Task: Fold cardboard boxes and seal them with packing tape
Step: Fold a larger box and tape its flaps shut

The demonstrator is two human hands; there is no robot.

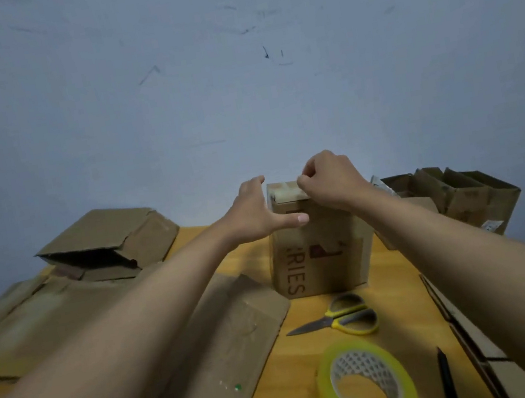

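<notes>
Cardboard box (pixel 318 248), brown with dark letters on its front, stands upright in the middle of the yellow wooden table (pixel 393 284), close to the blue wall (pixel 231 65).

Far left, flat cardboard sheets (pixel 42 326) lie on the table. Behind them sits a half-folded box (pixel 112 241) with its flap hanging open. Another flat piece (pixel 224 351) lies under the left arm.

The left hand (pixel 256 213) holds the box at its top left corner. Its fingers are straight along the far side and its thumb presses flat on the front. The right hand (pixel 327 181) is on top of the box. Its fingers are curled and look like they pinch something thin at the top edge, maybe tape, but it is too small to be sure.

The box looks light and empty, so it could slide or tip. Its walls are stiff, but the flaps bend easily. I think it is best to hold it by the corners and edges, where it is strongest.

Near the front lie yellow scissors (pixel 339 316), closed. Next comes a clear tape roll (pixel 364 379), then a black pen (pixel 446 376). Far right, more open boxes (pixel 455 197) stand by the wall.
</notes>
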